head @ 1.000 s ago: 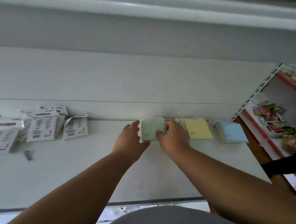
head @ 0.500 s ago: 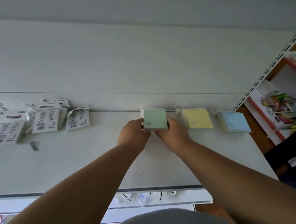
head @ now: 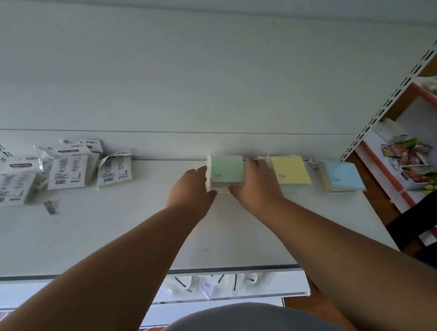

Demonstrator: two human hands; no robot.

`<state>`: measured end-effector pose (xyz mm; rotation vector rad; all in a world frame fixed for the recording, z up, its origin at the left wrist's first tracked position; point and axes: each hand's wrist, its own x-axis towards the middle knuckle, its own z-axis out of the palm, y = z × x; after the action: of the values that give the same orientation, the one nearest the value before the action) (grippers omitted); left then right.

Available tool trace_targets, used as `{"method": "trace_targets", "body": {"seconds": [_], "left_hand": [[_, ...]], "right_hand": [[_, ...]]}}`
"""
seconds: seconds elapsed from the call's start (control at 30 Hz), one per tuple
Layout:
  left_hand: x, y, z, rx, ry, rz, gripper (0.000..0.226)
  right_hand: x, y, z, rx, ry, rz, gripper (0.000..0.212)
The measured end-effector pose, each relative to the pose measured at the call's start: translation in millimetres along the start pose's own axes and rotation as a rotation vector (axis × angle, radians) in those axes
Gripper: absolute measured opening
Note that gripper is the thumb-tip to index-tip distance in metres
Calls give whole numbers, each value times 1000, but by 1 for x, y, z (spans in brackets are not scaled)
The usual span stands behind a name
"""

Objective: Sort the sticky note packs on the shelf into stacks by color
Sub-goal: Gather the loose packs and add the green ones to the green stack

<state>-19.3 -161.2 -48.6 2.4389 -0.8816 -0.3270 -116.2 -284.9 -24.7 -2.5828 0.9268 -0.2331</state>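
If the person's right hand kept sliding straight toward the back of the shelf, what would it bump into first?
Probably the white back panel right behind the green stack that the right hand holds. The yellow stack sits just beside it, so a slight drift would touch that.

Fingers point(head: 251, 163) of both hands partly hidden behind green stack point(head: 227, 172), pack labels point(head: 66, 173) too blurred to read

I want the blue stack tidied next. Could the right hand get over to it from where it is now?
Probably yes. The right hand grips the green stack; the blue stack lies further right on the same shelf, only the low yellow stack between them.
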Motion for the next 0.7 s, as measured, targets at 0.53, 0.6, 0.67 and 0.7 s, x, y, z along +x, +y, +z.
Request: {"method": "trace_targets", "body": {"seconds": [0.53,0.6,0.67,0.7], "left_hand": [[-66,-193,-135,-92,113,-52,47],[-69,-219,-152,-96,119,-26,48],[-69,-239,-166,-104,125,-19,49],[-69,-247,-171,-119,127,-19,49]], "right_hand": [[-38,-224,98,106,-73,-260,46],[-36,-250,117,107,-80,-239,46],[-32,-270,131,73,-86,-228,49],[-30,-278,138,54,-90,-229,49]]}}
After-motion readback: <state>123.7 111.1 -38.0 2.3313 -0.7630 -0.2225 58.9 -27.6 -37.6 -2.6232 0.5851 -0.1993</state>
